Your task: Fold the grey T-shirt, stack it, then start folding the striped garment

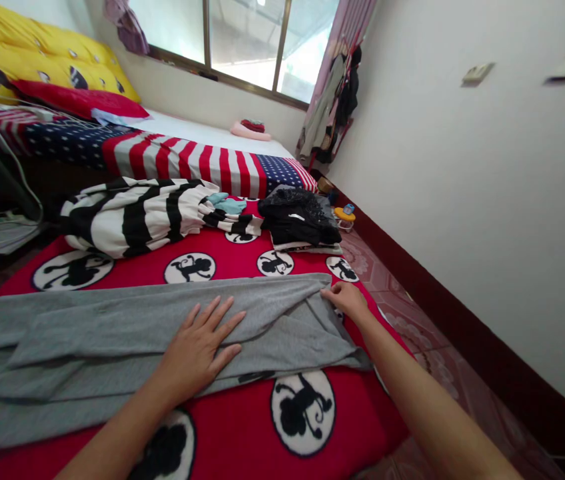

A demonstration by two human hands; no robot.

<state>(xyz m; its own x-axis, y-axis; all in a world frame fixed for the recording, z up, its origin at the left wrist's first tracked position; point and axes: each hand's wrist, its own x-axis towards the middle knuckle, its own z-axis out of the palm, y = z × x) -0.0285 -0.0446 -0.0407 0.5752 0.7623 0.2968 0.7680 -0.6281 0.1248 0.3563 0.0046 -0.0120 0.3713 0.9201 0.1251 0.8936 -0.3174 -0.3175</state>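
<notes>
A long grey garment (127, 327) lies stretched across the red blanket (232, 433), partly folded over itself and creased. I cannot tell exactly what kind of garment it is. My left hand (202, 347) rests flat on its middle, fingers spread. At its far right corner, my right hand (346, 300) pinches the edge of the cloth between thumb and fingers. Diagonal creases run from that pinched corner toward the left hand. The near right corner of the garment reaches close to the blanket's right side.
Beyond the garment lie a black-and-white striped garment (142, 217) and a pile of dark folded clothes (302, 217). A bed with a striped and starred cover (182, 160) stands behind. A white wall (462, 167) and tiled floor (432, 340) are on the right.
</notes>
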